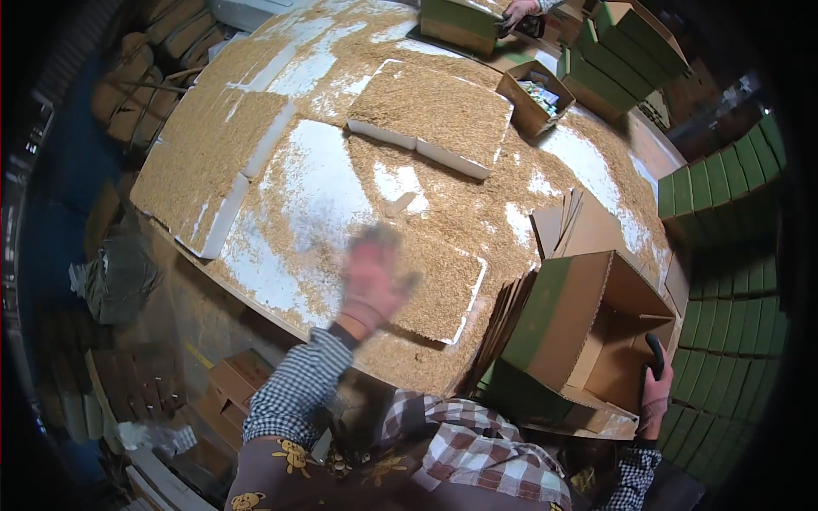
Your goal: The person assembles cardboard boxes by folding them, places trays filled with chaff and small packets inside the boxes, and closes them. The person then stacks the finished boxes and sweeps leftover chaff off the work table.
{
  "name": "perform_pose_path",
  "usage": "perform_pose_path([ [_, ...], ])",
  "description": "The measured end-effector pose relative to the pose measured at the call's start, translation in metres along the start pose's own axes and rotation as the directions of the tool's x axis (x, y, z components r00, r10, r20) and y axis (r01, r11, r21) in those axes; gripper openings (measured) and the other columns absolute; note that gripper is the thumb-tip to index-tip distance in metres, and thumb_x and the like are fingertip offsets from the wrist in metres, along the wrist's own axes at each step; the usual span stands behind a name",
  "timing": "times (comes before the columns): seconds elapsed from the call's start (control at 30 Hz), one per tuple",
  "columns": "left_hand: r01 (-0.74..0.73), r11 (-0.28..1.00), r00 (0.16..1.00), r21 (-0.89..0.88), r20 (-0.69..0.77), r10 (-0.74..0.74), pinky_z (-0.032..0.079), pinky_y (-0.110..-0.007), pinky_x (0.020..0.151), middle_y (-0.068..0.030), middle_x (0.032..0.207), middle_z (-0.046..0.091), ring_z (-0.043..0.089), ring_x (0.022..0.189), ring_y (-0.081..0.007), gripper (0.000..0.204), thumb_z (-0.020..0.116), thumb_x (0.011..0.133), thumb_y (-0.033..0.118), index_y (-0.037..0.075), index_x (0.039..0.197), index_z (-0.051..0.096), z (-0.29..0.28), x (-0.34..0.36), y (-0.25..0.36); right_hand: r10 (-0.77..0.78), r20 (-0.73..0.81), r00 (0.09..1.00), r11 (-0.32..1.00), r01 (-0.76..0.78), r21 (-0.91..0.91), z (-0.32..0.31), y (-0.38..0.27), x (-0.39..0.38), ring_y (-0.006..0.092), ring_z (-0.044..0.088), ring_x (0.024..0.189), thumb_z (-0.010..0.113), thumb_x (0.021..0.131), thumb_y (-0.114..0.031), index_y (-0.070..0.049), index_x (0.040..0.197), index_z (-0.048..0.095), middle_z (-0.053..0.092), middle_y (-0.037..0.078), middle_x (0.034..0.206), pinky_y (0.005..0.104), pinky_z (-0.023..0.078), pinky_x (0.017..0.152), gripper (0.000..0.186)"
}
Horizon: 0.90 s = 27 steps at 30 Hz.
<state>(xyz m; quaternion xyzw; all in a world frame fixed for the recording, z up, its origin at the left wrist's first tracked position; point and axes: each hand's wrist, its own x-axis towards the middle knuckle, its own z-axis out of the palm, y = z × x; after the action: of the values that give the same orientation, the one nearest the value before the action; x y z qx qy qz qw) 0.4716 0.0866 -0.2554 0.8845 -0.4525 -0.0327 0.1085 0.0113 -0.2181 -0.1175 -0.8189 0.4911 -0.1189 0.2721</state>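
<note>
My left hand (pixel 373 277), in a pink and grey glove and blurred, is over the chaff-strewn white tabletop, thumb apart, holding nothing visible. Beside it on the right lies a chaff-covered white slab (pixel 439 289). My right hand (pixel 654 387), also gloved, grips the right edge of an open green-and-brown cardboard box (pixel 554 328), which lies tilted with its opening toward the right and shows an inner divider. Flat cardboard pieces (pixel 571 221) stand just behind and left of that box.
More chaff-covered slabs (pixel 430 111) (pixel 213 162) cover the table. A small box of packets (pixel 532 98) sits behind. Another person's gloved hand (pixel 520 13) holds a box at the top. Green boxes are stacked right (pixel 724 341); cartons (pixel 239 383) lie below the table's front edge.
</note>
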Motion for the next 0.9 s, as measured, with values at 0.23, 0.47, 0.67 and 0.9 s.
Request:
perform_pose_path([
  [0.23,0.621,0.784,0.783,-0.003,0.046,-0.621,0.024,-0.048,0.11,-0.0266,0.139,0.038,0.035,0.131,-0.0341,0.082,0.046,0.082,0.069,0.007,0.135,0.043,0.031,0.022,-0.067,0.005,0.023,1.0,0.999,-0.005,-0.035,0.006,-0.042,-0.008,0.0242,0.051,0.12,0.046,0.073,0.01,-0.006,0.128,0.053,0.056,0.011,0.127,0.0322,0.037,0.101,0.058],
  [0.47,0.556,0.12,0.82,-0.823,0.518,-0.243,0.046,-0.033,0.086,-0.0101,0.116,0.055,0.052,0.102,-0.0187,0.072,0.075,0.079,0.026,0.002,0.136,0.038,0.036,-0.029,0.002,-0.032,-0.066,0.997,0.996,0.026,-0.086,0.018,-0.055,-0.004,0.0304,0.055,0.115,0.049,0.074,0.004,-0.007,0.128,0.053,0.059,0.016,0.122,0.0335,0.04,0.099,0.056],
  [0.67,0.322,-0.039,0.925,-0.946,0.323,-0.201,0.045,-0.028,0.09,-0.0092,0.12,0.057,0.054,0.106,-0.0172,0.062,0.064,0.078,0.015,-0.001,0.135,0.045,-0.048,-0.034,0.014,0.008,-0.135,0.991,0.978,-0.036,-0.207,-0.031,-0.027,-0.018,0.0345,0.057,0.103,0.053,0.075,0.0,-0.011,0.132,0.05,0.06,0.02,0.113,0.0384,0.045,0.091,0.058],
  [0.9,-0.2,0.655,0.978,-0.729,-0.187,0.091,0.048,-0.036,0.094,-0.0178,0.126,0.054,0.056,0.113,-0.0223,0.039,0.061,0.087,0.006,-0.003,0.122,0.049,-0.147,-0.077,-0.027,0.018,-0.111,0.994,1.0,-0.017,0.007,0.0,-0.001,-0.035,0.0383,0.052,0.114,0.051,0.075,0.0,-0.006,0.138,0.04,0.056,0.024,0.119,0.0396,0.041,0.098,0.064],
])
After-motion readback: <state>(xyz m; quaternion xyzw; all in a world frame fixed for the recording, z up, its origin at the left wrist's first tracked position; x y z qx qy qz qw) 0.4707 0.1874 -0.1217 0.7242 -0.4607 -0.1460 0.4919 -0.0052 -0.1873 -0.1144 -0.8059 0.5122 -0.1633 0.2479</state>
